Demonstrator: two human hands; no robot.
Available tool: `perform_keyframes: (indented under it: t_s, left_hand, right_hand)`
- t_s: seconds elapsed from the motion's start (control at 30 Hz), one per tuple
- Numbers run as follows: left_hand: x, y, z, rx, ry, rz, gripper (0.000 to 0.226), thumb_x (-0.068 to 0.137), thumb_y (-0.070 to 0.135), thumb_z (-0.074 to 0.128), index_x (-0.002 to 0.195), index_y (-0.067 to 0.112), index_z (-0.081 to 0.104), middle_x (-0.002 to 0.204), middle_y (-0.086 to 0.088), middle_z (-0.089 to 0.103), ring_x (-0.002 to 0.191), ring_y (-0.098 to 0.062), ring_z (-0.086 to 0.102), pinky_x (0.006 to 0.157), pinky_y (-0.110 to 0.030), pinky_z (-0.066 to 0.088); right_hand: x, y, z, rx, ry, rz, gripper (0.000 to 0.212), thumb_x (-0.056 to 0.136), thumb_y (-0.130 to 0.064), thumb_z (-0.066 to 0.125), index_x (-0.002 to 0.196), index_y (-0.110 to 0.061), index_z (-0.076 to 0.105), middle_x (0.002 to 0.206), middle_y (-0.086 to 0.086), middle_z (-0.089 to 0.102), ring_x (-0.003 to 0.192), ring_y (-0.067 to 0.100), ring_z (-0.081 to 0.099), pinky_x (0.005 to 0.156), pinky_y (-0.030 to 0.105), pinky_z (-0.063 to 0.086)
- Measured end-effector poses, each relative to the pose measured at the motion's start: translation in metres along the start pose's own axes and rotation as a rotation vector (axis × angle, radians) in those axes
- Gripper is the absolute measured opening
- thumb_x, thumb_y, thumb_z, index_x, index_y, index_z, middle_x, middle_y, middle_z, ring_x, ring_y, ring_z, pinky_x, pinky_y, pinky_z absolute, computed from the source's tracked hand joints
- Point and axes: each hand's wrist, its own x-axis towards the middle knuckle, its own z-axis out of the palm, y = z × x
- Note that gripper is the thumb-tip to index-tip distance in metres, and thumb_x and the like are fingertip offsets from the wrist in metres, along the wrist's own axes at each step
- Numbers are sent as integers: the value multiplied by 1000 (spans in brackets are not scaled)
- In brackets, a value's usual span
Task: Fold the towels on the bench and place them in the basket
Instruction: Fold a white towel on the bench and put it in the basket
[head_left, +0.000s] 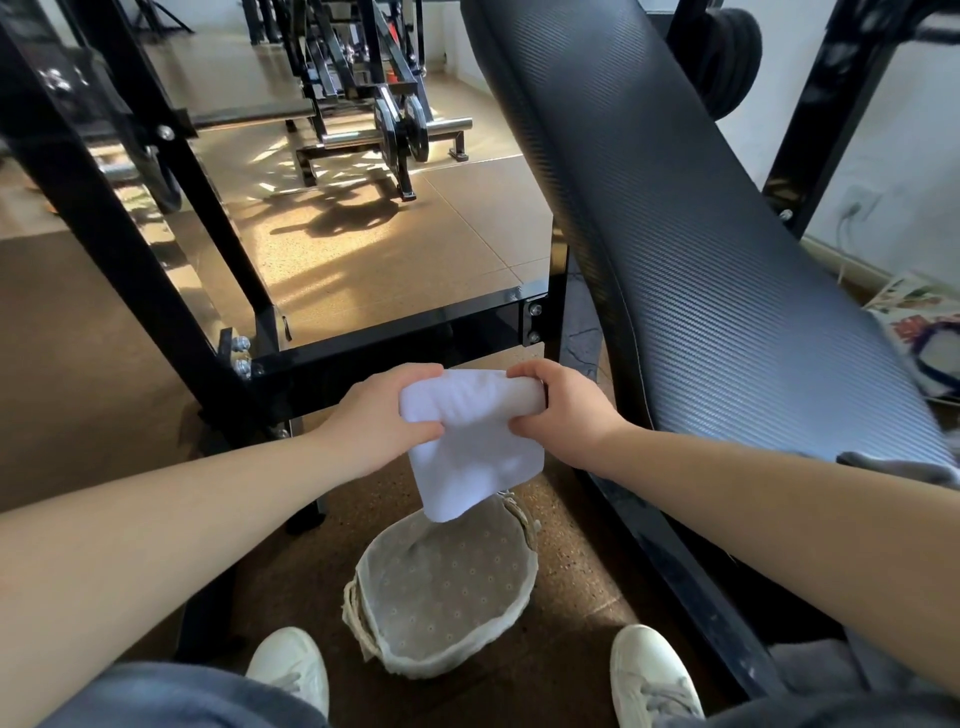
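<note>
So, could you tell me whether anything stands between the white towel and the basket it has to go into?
Nothing visible does. The left hand and right hand grip the white towel by its top edge; its lower corner hangs over the far rim of the basket, whose lined inside lies open.

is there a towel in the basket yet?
No, the basket shows only its bare dotted lining, while the white towel is gripped above it by the left hand and right hand.

Gym room: padded weight bench (727, 270), black steel rack frame (395, 332), barbell with plates (400, 132), tiled floor (415, 249).
</note>
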Motion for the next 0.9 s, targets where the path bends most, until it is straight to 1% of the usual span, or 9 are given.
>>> perform_keyframes:
  t_s: [0.07, 0.2, 0.33, 0.43, 0.53, 0.63, 0.7, 0.8, 0.9]
  left_hand:
    - [0, 1, 2, 60, 5, -13, 67, 83, 33, 79, 144, 38, 51, 145, 10, 53, 135, -18, 45, 95, -29, 38]
    - [1, 7, 3, 87, 36, -7, 56, 83, 31, 78, 135, 33, 56, 126, 10, 61, 114, -14, 54, 79, -25, 42]
    - [4, 12, -1, 141, 21, -24, 40, 83, 35, 74, 120, 36, 58, 107, 13, 64, 96, -11, 61, 72, -29, 51]
    - [4, 10, -3, 155, 0, -47, 36, 84, 30, 71, 116, 35, 55, 102, 12, 64, 89, -8, 60, 66, -28, 50]
    - [4, 9, -3, 149, 1, -43, 39, 84, 26, 70, 118, 34, 54, 106, 9, 60, 95, -12, 57, 67, -29, 46]
    - [5, 11, -6, 78, 56, -58, 34, 84, 26, 73, 114, 32, 59, 119, 8, 44, 110, -11, 42, 83, -26, 39]
    - [5, 9, -9, -13, 43, -42, 30, 86, 24, 73, 113, 30, 60, 113, 14, 48, 110, -9, 47, 80, -22, 40]
    - [5, 5, -11, -169, 56, -98, 38, 92, 32, 70, 126, 30, 55, 115, 12, 60, 109, -14, 58, 81, -29, 46]
    - [3, 5, -11, -280, 67, -154, 52, 97, 39, 63, 143, 31, 41, 119, 5, 59, 106, -13, 60, 79, -30, 49]
  right_hand:
    - [1, 1, 1, -51, 20, -12, 53, 86, -15, 73, 135, -27, 56, 118, -6, 62, 101, 11, 56, 68, 11, 41]
    - [3, 4, 1, -78, 37, -5, 45, 87, -17, 71, 128, -27, 59, 113, -6, 63, 97, 11, 57, 64, 10, 39]
    - [4, 5, 0, -101, 49, -17, 32, 85, -22, 74, 116, -27, 65, 105, -6, 66, 93, 11, 59, 62, 13, 40]
    - [5, 5, -1, -136, 28, -37, 27, 83, -27, 78, 107, -29, 65, 105, -2, 62, 92, 14, 57, 62, 17, 38]
    - [6, 4, -3, -94, 9, -51, 28, 83, -34, 78, 106, -31, 63, 108, -1, 58, 91, 14, 58, 65, 22, 41]
    - [2, -1, -7, 44, -10, -38, 25, 89, -29, 74, 108, -28, 58, 100, -9, 60, 89, 5, 58, 66, 22, 43]
    - [0, -3, -6, 113, -36, -14, 27, 91, -30, 71, 111, -32, 53, 100, -12, 61, 92, 6, 60, 72, 25, 47]
    - [0, -4, -5, 246, -46, 58, 31, 95, -32, 68, 119, -35, 48, 108, -12, 62, 102, 9, 63, 85, 32, 56]
    - [-1, -6, -6, 354, -10, 128, 44, 97, -38, 65, 136, -28, 46, 113, -10, 63, 103, 10, 65, 77, 24, 55]
